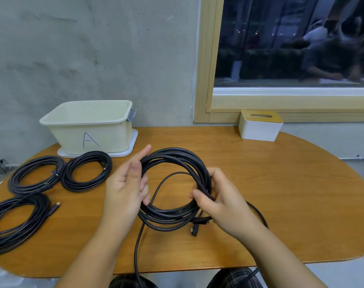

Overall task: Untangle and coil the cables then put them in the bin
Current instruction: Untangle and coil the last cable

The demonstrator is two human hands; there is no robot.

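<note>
Both grips are clamping the black cable coil [172,183], left hand [125,188] and right hand [218,202] holding opposite sides, right of the bin [89,129].

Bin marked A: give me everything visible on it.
The bin is a pale cream, plastic-looking rectangular tub with a rolled rim and a grey latch on its right end. A blue handwritten "A" marks the near wall. It stands upright on a white lid-like tray at the table's far left, by the wall. What shows of its inside looks empty. Neither hand touches it.
</note>
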